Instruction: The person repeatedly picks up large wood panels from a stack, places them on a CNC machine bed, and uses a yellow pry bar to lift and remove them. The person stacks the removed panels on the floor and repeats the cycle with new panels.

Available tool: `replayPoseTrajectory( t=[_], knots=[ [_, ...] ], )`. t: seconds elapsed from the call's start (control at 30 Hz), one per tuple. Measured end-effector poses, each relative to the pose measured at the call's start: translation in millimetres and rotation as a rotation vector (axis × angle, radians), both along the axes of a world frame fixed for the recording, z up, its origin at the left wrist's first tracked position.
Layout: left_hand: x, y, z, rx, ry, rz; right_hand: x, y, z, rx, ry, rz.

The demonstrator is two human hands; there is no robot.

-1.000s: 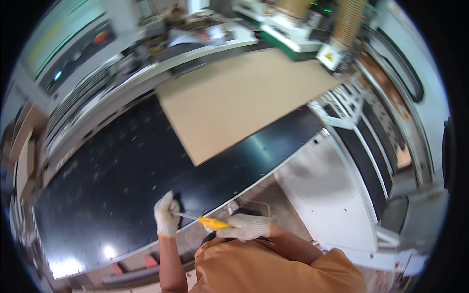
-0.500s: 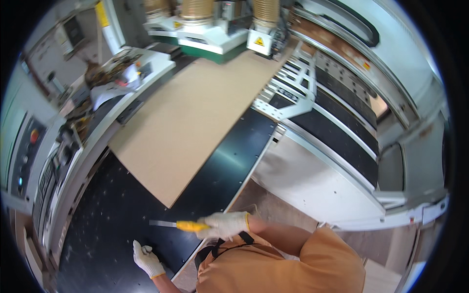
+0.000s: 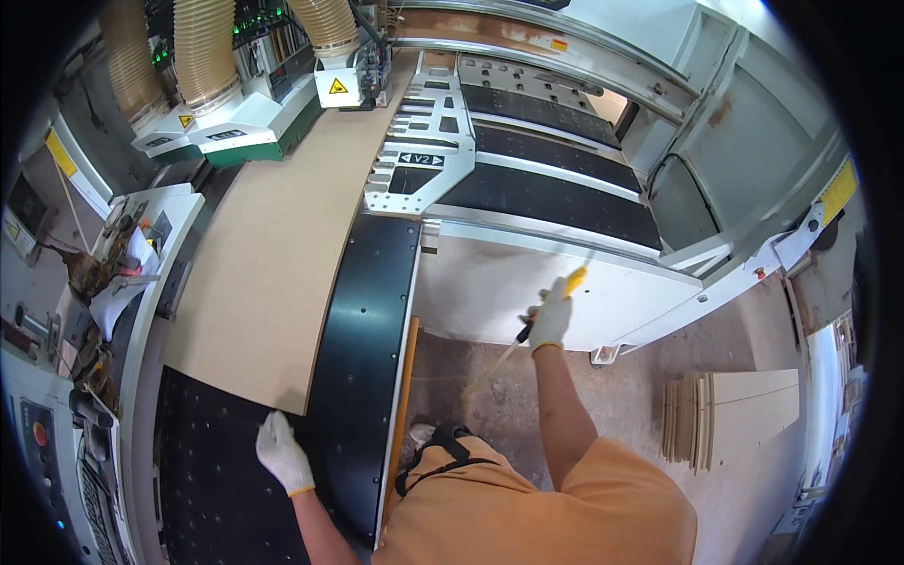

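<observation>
My right hand (image 3: pixel 551 322), in a white knit glove, is closed around an air blow gun (image 3: pixel 575 281) with a yellow body. Its blurred tip points up and away over the machine's white side panel. From the lower end, past a dark fitting, a thin pale hose (image 3: pixel 494 365) trails down toward the floor. My left hand (image 3: pixel 282 454), gloved too, is curled into a loose fist at the near end of a large tan board (image 3: pixel 259 273). Its knuckles overlap the board's edge; whether they touch it, I cannot tell. The board lies flat on a black table (image 3: pixel 363 311).
At the far end, a machine head with ribbed hoses (image 3: pixel 202 56) stands over the board. A white slotted bracket (image 3: pixel 438 160) lies along its right side. Cut panels (image 3: pixel 725 410) stand stacked on the floor at right. A control panel (image 3: pixel 40 443) is at left.
My right hand has swung up and right with the air blow gun, away from the table. My left hand has come up to the board's near end. The view has turned right.
</observation>
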State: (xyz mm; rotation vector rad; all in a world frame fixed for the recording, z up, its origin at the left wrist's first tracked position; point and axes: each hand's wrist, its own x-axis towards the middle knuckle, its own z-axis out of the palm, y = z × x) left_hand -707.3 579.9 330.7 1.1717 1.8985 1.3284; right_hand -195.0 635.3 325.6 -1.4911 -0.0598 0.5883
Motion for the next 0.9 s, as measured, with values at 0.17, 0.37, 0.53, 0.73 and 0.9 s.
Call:
replayPoseTrajectory(
  t=[0.17,0.37,0.53,0.73,0.9],
  knots=[
    [4,33,-4,0.05,-0.104,-0.11,-8,-27,21,0.099,-0.093,0.155],
    [-29,-10,-10,-0.015,-0.289,0.099,-111,-11,32,-0.013,-0.081,0.914],
    [-71,-111,-5,0.023,-0.274,0.448,-185,-2,56,-0.143,-0.106,1.433],
    [-114,-234,-6,0.086,-0.261,0.831,-277,-26,76,-0.308,-0.226,2.095],
    [-108,-268,-9,0.287,-0.558,1.072,-344,-57,85,-0.231,-0.358,2.684]
  ],
)
